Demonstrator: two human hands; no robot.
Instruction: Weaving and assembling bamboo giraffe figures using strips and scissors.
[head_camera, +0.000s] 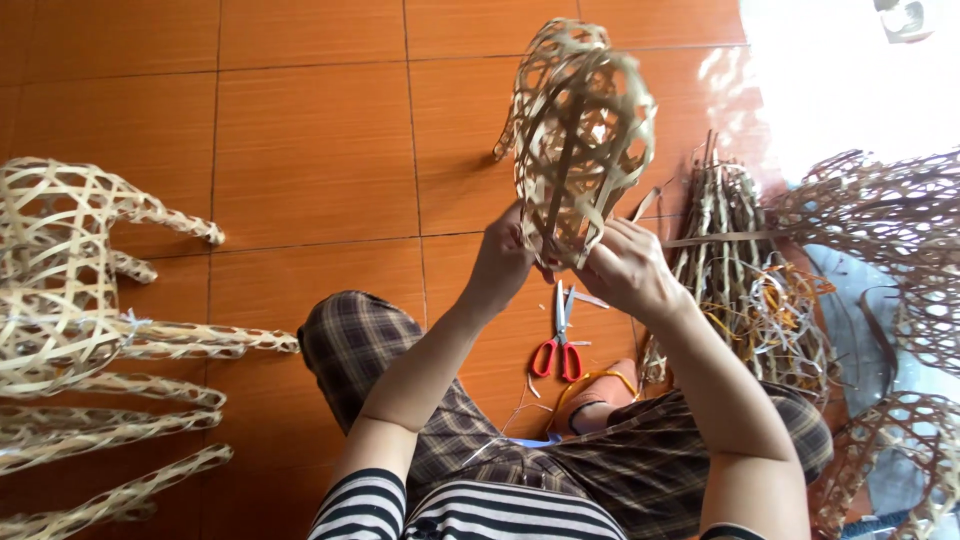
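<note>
I hold an open-weave bamboo form (580, 130), hollow and rounded, upright above my lap. My left hand (500, 262) grips its lower left edge. My right hand (628, 268) grips the lower right edge, fingers pinching the strips at the bottom rim. Both hands touch the weave close together. Red-handled scissors (558, 340) lie on the orange tile floor just beneath my hands, between my knees.
Woven bamboo animal-like shapes with long legs (90, 330) lie at the left. A bundle of woven sticks and loose strips (745, 270) sits at the right, with more lattice pieces (890, 230) beyond. My legs in plaid trousers (640, 470) are folded below.
</note>
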